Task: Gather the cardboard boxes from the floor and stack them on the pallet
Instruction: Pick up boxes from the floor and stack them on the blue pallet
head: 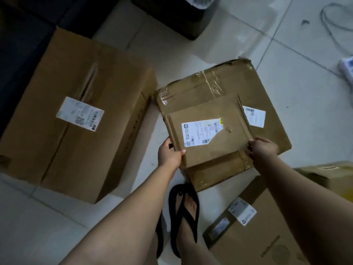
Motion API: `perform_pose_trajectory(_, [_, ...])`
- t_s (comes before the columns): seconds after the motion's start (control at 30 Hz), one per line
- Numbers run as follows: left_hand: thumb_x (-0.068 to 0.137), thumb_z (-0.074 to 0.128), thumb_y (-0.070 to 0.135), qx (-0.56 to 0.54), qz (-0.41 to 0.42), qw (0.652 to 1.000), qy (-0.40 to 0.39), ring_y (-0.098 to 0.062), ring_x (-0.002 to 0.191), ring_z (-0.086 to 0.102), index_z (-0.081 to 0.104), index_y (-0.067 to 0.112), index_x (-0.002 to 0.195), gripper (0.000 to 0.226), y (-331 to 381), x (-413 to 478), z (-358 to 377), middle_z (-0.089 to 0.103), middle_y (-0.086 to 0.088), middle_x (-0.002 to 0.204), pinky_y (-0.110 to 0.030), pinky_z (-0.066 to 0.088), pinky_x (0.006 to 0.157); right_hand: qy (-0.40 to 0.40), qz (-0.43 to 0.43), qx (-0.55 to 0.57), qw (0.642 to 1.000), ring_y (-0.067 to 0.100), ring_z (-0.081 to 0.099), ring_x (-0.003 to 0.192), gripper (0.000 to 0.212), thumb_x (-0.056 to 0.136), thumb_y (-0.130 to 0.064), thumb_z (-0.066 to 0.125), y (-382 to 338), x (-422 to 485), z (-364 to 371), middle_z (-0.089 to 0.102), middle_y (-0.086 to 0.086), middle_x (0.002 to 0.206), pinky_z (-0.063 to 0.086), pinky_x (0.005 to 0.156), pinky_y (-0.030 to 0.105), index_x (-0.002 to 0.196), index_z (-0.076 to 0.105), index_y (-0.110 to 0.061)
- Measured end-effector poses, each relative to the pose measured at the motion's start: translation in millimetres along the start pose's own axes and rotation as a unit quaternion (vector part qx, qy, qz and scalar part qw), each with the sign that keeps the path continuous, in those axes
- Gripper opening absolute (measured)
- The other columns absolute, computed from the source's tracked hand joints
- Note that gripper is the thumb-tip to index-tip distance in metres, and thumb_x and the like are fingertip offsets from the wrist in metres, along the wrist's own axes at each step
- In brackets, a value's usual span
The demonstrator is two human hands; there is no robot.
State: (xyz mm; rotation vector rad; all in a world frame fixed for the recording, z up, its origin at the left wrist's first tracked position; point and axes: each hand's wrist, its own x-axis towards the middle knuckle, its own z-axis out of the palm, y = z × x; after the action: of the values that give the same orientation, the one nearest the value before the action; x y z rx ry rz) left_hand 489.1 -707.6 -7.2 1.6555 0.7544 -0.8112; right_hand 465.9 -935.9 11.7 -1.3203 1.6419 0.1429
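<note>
Bare forearms reach down over a sandalled foot [186, 213]. A small flat box [208, 131] is gripped at both near corners by the left hand [169, 153] and right hand [262, 148], above a larger flattened box [267, 92] on the tiled floor [305, 131]. A big box [76, 115] is seen left, another box [257, 236] near right.

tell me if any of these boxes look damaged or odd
Yes. The flat box lying under the small box that both hands grip has a torn, crumpled far corner with wrinkled, peeling tape. The small box's label also has a corner torn away.
</note>
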Motion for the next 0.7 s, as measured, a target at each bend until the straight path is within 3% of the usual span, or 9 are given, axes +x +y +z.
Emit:
perform_pose_trajectory(0.07, [0.086, 0.064, 0.004, 0.038, 0.013, 0.999, -0.023, -0.025, 0.122, 0.054, 0.041, 0.022, 0.142, 0.063, -9, 5, 8, 0.056, -0.005, 0.134, -0.045, 0.046, 0.103, 0.009, -0.012, -0.032, 0.999, 0.028, 0.058, 0.098, 0.035, 0.092, -0.001, 0.054, 10, 12, 1, 0.059, 0.015, 0.122, 0.056, 0.086, 0.041, 0.127, 0.056, -0.007])
perform_pose_trajectory(0.17, [0.092, 0.058, 0.017, 0.15, 0.012, 0.986, -0.069, -0.026, 0.133, 0.044, 0.033, 0.015, 0.146, 0.059, -3, -7, -3, 0.046, -0.007, 0.145, -0.034, 0.037, 0.11, -0.004, -0.071, -0.233, 0.97, 0.033, 0.057, 0.111, 0.05, 0.091, -0.015, 0.056, 6, -8, 9, 0.056, 0.016, 0.126, 0.048, 0.1, 0.045, 0.138, 0.041, -0.002])
perform_pose_trajectory(0.23, [0.095, 0.052, 0.028, 0.273, 0.015, 0.959, -0.074, -0.03, 0.135, 0.04, 0.03, 0.01, 0.145, 0.058, 8, -23, -28, 0.039, -0.013, 0.148, -0.035, 0.035, 0.108, -0.033, -0.11, -0.384, 0.916, 0.036, 0.054, 0.118, 0.062, 0.087, -0.019, 0.059, -8, -43, 15, 0.053, 0.018, 0.132, 0.048, 0.096, 0.039, 0.142, 0.035, -0.003])
perform_pose_trajectory(0.3, [0.095, 0.05, 0.032, 0.338, 0.016, 0.94, -0.049, -0.034, 0.131, 0.043, 0.034, 0.009, 0.141, 0.054, 21, -42, -63, 0.041, -0.017, 0.143, -0.039, 0.039, 0.106, -0.088, -0.167, -0.489, 0.851, 0.037, 0.055, 0.114, 0.05, 0.087, -0.017, 0.055, -28, -87, 25, 0.057, 0.019, 0.126, 0.046, 0.085, 0.033, 0.133, 0.045, -0.003])
perform_pose_trajectory(0.5, [0.094, 0.05, 0.029, 0.327, -0.003, 0.945, 0.001, -0.032, 0.123, 0.051, 0.041, 0.006, 0.136, 0.049, 51, -89, -189, 0.05, -0.016, 0.137, -0.035, 0.045, 0.099, -0.242, -0.316, -0.666, 0.631, 0.033, 0.05, 0.126, 0.051, 0.091, -0.025, 0.052, -83, -220, 101, 0.052, 0.017, 0.138, 0.043, 0.099, 0.031, 0.138, 0.045, -0.008])
perform_pose_trajectory(0.57, [0.095, 0.048, 0.03, 0.336, -0.021, 0.942, 0.005, -0.032, 0.12, 0.053, 0.039, 0.008, 0.138, 0.05, 49, -95, -219, 0.052, -0.016, 0.135, -0.036, 0.048, 0.095, -0.264, -0.348, -0.678, 0.59, 0.033, 0.05, 0.126, 0.05, 0.091, -0.026, 0.053, -93, -244, 123, 0.053, 0.017, 0.138, 0.043, 0.099, 0.032, 0.137, 0.046, -0.008])
perform_pose_trajectory(0.7, [0.096, 0.048, 0.03, 0.287, -0.079, 0.952, 0.076, -0.03, 0.128, 0.049, 0.034, 0.007, 0.144, 0.055, 26, -93, -290, 0.047, -0.014, 0.143, -0.034, 0.043, 0.103, -0.269, -0.397, -0.718, 0.503, 0.033, 0.049, 0.125, 0.049, 0.091, -0.028, 0.052, -96, -272, 189, 0.051, 0.018, 0.137, 0.042, 0.1, 0.033, 0.134, 0.047, -0.006])
